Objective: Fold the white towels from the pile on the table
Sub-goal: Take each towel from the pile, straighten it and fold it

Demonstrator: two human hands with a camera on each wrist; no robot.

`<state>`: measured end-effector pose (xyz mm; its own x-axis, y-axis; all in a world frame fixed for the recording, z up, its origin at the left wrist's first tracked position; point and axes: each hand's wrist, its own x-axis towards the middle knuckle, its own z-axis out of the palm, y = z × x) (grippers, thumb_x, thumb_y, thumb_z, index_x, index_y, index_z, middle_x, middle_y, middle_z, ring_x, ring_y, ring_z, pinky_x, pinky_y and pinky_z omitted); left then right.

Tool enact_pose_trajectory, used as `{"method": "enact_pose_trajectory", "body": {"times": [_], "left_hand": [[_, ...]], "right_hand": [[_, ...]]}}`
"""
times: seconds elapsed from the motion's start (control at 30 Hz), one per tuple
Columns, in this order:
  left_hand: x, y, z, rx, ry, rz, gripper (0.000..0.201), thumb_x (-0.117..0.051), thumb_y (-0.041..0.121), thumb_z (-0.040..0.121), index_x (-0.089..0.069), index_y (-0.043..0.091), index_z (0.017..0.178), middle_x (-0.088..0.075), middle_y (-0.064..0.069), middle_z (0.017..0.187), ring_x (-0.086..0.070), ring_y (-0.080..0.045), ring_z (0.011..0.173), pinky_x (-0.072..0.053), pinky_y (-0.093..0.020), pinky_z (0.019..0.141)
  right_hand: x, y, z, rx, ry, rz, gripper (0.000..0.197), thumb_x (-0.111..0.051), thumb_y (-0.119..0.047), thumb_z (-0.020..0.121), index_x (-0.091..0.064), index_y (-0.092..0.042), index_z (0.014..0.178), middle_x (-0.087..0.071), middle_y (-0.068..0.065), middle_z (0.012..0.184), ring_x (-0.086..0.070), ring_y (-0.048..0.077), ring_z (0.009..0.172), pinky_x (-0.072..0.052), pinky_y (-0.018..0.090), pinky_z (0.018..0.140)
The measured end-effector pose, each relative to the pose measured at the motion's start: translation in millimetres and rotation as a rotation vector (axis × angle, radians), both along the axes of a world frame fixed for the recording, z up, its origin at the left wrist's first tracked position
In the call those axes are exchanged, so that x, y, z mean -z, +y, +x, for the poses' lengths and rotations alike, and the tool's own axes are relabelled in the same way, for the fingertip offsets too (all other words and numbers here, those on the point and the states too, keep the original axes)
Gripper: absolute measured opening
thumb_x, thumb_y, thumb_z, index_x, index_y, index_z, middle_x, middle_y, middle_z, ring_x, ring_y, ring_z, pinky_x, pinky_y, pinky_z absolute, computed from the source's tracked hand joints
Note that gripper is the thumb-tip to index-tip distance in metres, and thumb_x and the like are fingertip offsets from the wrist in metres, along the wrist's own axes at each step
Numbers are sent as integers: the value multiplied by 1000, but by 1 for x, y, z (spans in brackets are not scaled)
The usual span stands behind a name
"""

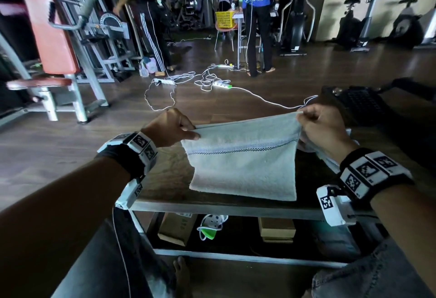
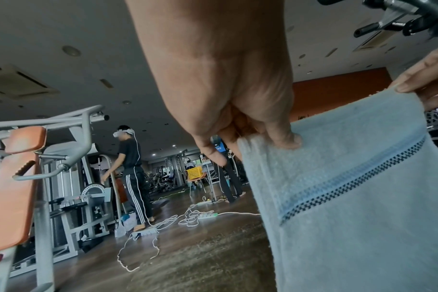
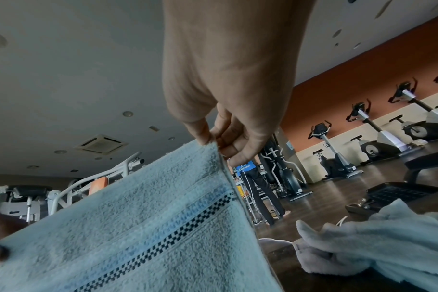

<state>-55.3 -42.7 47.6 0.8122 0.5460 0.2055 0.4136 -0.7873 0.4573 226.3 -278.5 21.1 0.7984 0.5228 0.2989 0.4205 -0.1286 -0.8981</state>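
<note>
Left hand (image 1: 170,127), right hand (image 1: 321,125) — each pinching top corner (fingers curled) of towel (image 1: 243,158).

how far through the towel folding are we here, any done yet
No finished, folded towel shows in any view. In hand: one white towel with a checked stripe, held up over the table, the left hand and the right hand each pinching an upper corner; it looks doubled over already, lower edge near the tabletop. Left: a rumpled pile of towels on the table by the right hand, count unclear.
</note>
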Motion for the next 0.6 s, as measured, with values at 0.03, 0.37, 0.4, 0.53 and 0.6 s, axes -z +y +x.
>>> {"method": "enact_pose_trajectory", "body": {"times": [0.03, 0.37, 0.4, 0.53, 0.6], "left_hand": [[-3, -1, -3, -15, -6, 9, 18, -84, 32, 71, -76, 16, 74, -72, 10, 76, -62, 4, 67, -49, -22, 66], [-37, -9, -8, 60, -40, 144, 13, -76, 21, 81, -77, 11, 90, -75, -5, 81, -65, -18, 75, -45, -15, 65], [-38, -7, -6, 75, -40, 147, 12, -76, 21, 81, -77, 12, 90, -74, -3, 79, -64, -14, 71, -45, -13, 64], [-36, 10, 4, 137, -14, 195, 4, -71, 15, 86, -73, 12, 87, -66, 7, 67, -55, 0, 59, -44, -15, 61], [-34, 20, 11, 160, -2, 242, 3, -67, 13, 88, -70, 13, 86, -66, 0, 69, -58, -10, 60, -49, -29, 62]], "right_hand": [[-2, -2, 0, 18, 19, -9, 11, -69, -30, 82, -72, -23, 89, -72, -2, 79, -70, 21, 75, -60, 47, 78], [-20, -15, 5, 69, -70, -109, 5, -67, -20, 91, -71, -17, 92, -72, 0, 88, -66, 15, 80, -52, 26, 70], [-22, -15, 7, 70, -80, -120, 4, -67, -20, 91, -70, -17, 91, -72, -1, 88, -67, 16, 82, -55, 30, 76], [-22, -7, 17, 61, -129, -147, 7, -67, -16, 90, -68, -20, 85, -73, 0, 88, -67, 17, 75, -56, 34, 81], [-23, 2, 24, 42, -146, -157, 12, -67, -13, 90, -67, -22, 81, -73, 0, 86, -67, 17, 72, -58, 40, 83]]}}
